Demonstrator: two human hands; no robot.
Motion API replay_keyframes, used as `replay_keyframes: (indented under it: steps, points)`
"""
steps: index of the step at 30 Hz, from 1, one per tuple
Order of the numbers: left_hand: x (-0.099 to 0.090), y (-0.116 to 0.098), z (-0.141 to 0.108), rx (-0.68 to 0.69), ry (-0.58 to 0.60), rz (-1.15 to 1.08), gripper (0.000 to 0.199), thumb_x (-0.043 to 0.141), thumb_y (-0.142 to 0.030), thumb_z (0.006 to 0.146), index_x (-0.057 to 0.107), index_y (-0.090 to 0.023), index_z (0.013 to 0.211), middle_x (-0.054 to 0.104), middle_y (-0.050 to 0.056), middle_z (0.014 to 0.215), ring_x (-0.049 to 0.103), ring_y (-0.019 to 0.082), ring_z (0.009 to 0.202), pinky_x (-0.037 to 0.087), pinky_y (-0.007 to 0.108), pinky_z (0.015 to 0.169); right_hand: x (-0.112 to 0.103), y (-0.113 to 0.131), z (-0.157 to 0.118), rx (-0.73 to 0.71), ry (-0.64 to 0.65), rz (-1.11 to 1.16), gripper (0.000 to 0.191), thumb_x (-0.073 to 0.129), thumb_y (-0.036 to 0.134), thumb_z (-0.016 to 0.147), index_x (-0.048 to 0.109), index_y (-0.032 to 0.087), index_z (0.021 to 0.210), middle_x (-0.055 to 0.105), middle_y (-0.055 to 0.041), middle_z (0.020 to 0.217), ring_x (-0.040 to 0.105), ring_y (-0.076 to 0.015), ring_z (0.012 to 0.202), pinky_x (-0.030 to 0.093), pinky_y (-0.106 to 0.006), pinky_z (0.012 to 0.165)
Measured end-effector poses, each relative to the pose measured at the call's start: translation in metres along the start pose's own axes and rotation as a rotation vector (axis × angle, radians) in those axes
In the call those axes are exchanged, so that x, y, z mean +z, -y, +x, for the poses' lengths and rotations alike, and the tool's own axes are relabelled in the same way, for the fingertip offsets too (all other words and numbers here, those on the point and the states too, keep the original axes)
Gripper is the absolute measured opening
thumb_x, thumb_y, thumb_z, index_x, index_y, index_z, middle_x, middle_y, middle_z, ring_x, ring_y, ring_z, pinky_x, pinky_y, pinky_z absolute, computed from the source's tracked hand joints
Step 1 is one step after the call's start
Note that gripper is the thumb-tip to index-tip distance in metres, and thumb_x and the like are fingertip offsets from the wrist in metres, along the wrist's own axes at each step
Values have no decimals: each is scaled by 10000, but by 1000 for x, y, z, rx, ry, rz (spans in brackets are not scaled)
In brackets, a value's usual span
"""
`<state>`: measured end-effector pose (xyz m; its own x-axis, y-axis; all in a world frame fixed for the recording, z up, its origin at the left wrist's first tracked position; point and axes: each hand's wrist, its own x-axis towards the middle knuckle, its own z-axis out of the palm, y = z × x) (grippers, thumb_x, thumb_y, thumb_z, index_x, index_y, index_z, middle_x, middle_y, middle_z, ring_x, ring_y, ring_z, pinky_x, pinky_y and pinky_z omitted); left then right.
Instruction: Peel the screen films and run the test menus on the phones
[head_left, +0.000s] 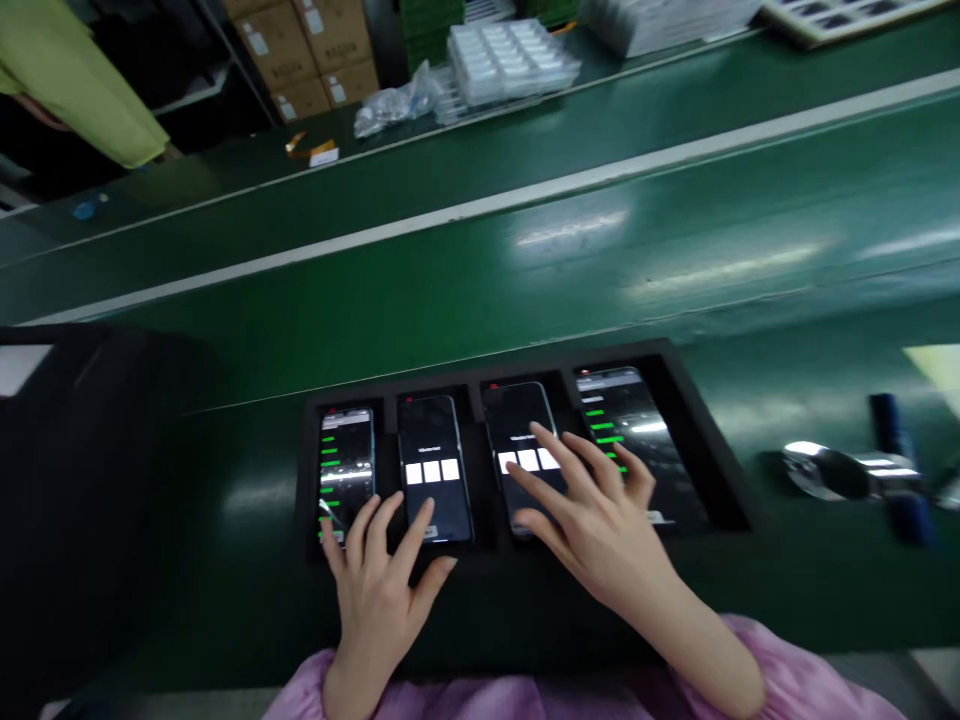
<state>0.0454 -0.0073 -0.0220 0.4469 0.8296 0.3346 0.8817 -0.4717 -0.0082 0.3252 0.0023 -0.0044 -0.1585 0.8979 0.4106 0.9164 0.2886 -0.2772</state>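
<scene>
A black tray (pixel 476 400) with separate compartments lies on the green bench, and several smartphones rest in it, screens lit. The leftmost phone (pixel 352 455) and the rightmost phone (pixel 637 400) show lines of green text. On the second phone (pixel 439 435) and the third phone (pixel 517 405) is a row of three white squares. My left hand (pixel 382 590) spreads over the lower ends of the two left phones. Over the third phone hovers my right hand (pixel 600 520), fingers apart, partly covering the squares and reaching the rightmost phone's edge. Contact with the glass is hard to judge.
To the right lies a shiny metal object with blue parts (pixel 840 470). A dark bulky object (pixel 75 500) stands at left. Across the bench are stacked clear plastic trays (pixel 510 65), and cardboard boxes (pixel 307 50) behind. A yellow-green sleeve (pixel 82 80) of another person shows top left.
</scene>
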Motion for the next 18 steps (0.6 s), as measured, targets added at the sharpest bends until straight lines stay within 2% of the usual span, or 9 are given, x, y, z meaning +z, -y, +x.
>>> replay_keyframes:
  steps: [2, 4, 6, 9, 13, 18]
  points:
    - [2, 1, 0, 5, -15, -5, 394, 575, -453, 1039, 726, -287, 1363, 633, 132, 1384, 520, 331, 1325, 60, 666, 1318, -8, -6, 1, 16, -6, 10, 355, 480, 492, 1118, 767, 312, 1224, 582, -72, 1557, 562, -322, 1346, 315, -564, 1143]
    - [3, 1, 0, 6, -26, -22, 386, 569, -451, 1041, 737, -282, 1345, 639, 138, 1365, 527, 342, 1315, 83, 700, 1306, -23, -19, -6, 45, -90, 32, 283, 507, 357, 1116, 753, 279, 1233, 621, -82, 1503, 580, -295, 1322, 383, -514, 1120]
    - [5, 1, -1, 3, -37, -43, 380, 573, -450, 1040, 747, -275, 1329, 644, 145, 1351, 531, 352, 1309, 106, 731, 1291, -39, -35, -19, 80, -172, 29, 274, 502, 223, 1091, 741, 238, 1224, 661, -93, 1424, 605, -279, 1281, 451, -461, 1067]
    - [6, 2, -2, 11, -65, -61, 372, 593, -446, 1032, 755, -263, 1312, 654, 152, 1329, 540, 357, 1295, 141, 755, 1273, -56, -57, -42, 124, -204, 14, 297, 485, 142, 1054, 748, 217, 1171, 688, -84, 1342, 640, -270, 1208, 501, -436, 1020]
    - [7, 4, -5, 32, -69, -66, 375, 653, -418, 1007, 746, -260, 1334, 667, 156, 1308, 545, 364, 1301, 167, 768, 1260, -57, -70, -68, 137, -181, -3, 300, 469, 154, 1058, 754, 213, 1130, 687, -90, 1324, 639, -278, 1188, 512, -450, 988]
    - [10, 7, -7, 42, -83, -77, 397, 690, -394, 989, 732, -260, 1361, 669, 168, 1309, 544, 375, 1311, 178, 776, 1248, -50, -75, -80, 133, -131, -74, 305, 486, 194, 1077, 755, 246, 1213, 658, -97, 1404, 607, -307, 1250, 476, -491, 989]
